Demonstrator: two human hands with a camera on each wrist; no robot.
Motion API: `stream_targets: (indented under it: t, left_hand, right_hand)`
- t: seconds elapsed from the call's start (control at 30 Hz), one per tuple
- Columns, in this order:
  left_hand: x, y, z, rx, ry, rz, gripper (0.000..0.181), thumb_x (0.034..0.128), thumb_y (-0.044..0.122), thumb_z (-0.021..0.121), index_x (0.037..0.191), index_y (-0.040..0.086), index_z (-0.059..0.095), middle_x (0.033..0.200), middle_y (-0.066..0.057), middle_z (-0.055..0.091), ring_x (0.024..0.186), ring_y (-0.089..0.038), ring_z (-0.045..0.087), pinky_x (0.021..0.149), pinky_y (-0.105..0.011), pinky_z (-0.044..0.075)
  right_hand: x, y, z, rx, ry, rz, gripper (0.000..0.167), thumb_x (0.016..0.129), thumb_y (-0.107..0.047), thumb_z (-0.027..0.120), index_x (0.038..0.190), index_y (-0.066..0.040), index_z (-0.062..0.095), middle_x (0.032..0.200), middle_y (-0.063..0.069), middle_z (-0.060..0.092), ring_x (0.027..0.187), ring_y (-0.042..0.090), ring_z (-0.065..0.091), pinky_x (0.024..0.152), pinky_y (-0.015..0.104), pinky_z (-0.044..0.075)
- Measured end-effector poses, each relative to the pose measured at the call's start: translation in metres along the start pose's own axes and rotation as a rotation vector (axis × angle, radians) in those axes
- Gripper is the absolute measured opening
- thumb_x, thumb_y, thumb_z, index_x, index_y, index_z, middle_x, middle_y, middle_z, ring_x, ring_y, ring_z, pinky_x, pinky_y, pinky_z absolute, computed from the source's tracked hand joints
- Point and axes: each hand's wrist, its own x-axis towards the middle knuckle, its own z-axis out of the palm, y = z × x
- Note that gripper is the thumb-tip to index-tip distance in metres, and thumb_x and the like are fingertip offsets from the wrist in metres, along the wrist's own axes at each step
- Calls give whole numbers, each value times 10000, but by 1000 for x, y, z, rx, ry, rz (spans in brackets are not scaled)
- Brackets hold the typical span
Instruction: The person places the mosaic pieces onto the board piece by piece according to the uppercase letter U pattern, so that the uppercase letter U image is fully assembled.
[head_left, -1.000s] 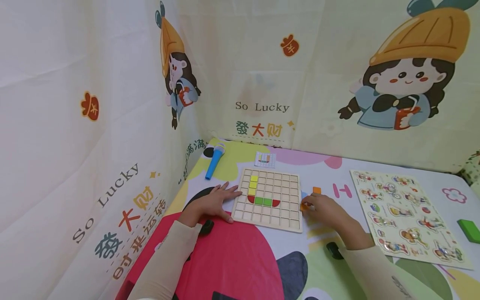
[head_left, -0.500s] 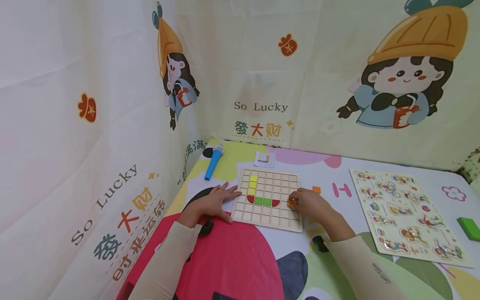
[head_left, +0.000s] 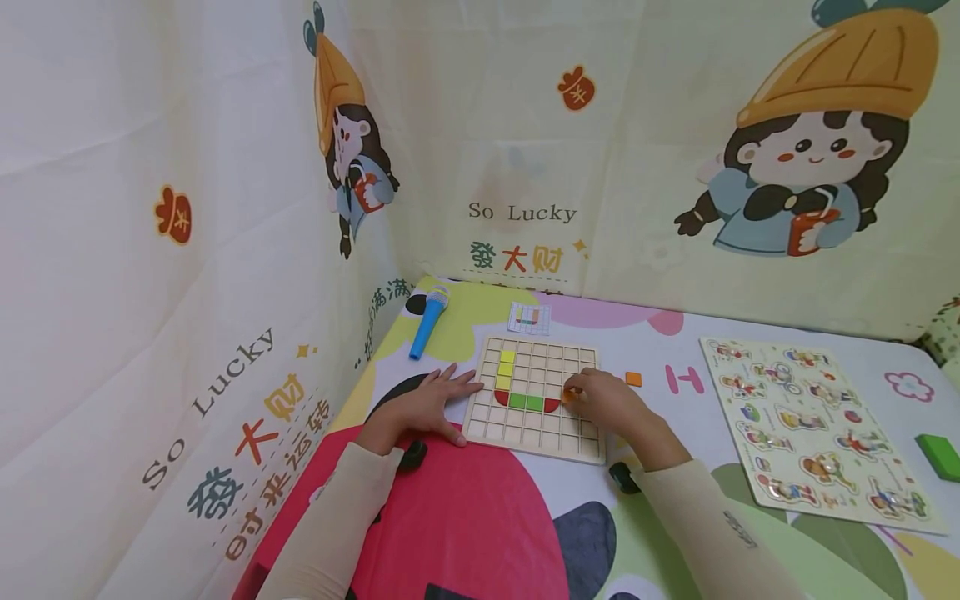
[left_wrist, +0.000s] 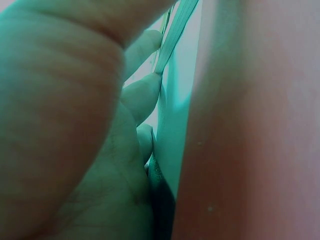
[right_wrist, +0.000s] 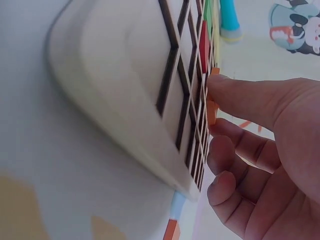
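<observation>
A wooden grid board lies on the table in the head view. Set in its cells are a column of yellow squares and, below it, green squares between a left red piece and a right red piece. My left hand rests beside the board, fingers spread, fingertips touching its left edge. Just right of the right red piece, my right hand pinches an orange tile between thumb and finger, over the grid. The thumb and fingers hide part of that tile.
Another orange tile lies right of the board. A small pattern card and a blue toy microphone are behind it. Farther right are a picture puzzle board and a green block.
My right hand has carried the orange tile leftward from beside the board's right edge to near the right red piece. My left hand has stayed in place.
</observation>
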Motion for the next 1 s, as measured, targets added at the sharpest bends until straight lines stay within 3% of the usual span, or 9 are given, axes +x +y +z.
stream_targets:
  t: [0.27, 0.5, 1.0]
  left_hand:
    - [-1, 2, -2, -3, -2, -3, 1050, 647, 521, 853, 1531, 335, 317, 1603, 74, 193, 1476, -242, -3, 1158, -484, 28]
    - [-3, 4, -4, -6, -3, -3, 1047, 653, 509, 854, 1532, 328, 315, 1603, 76, 189, 1475, -239, -6, 1158, -480, 24]
    - [-2, 3, -4, -31, -6, 6, 1048, 651, 544, 842, 1531, 332, 315, 1604, 83, 185, 1476, -231, -16, 1158, -481, 20]
  right_hand:
    - [10, -5, 1, -22, 1, -29, 220, 893, -210, 721, 1094, -120, 715, 971, 7, 610, 893, 212, 564, 833, 405, 508]
    - [18, -10, 4, -9, -13, 4, 231, 889, -230, 727, 1099, -136, 722, 1018, 24, 626, 962, 230, 573, 862, 415, 511]
    - [30, -9, 11, 11, -36, 33, 226, 906, -233, 706, 1105, -126, 724, 1016, 20, 623, 926, 216, 554, 873, 411, 507]
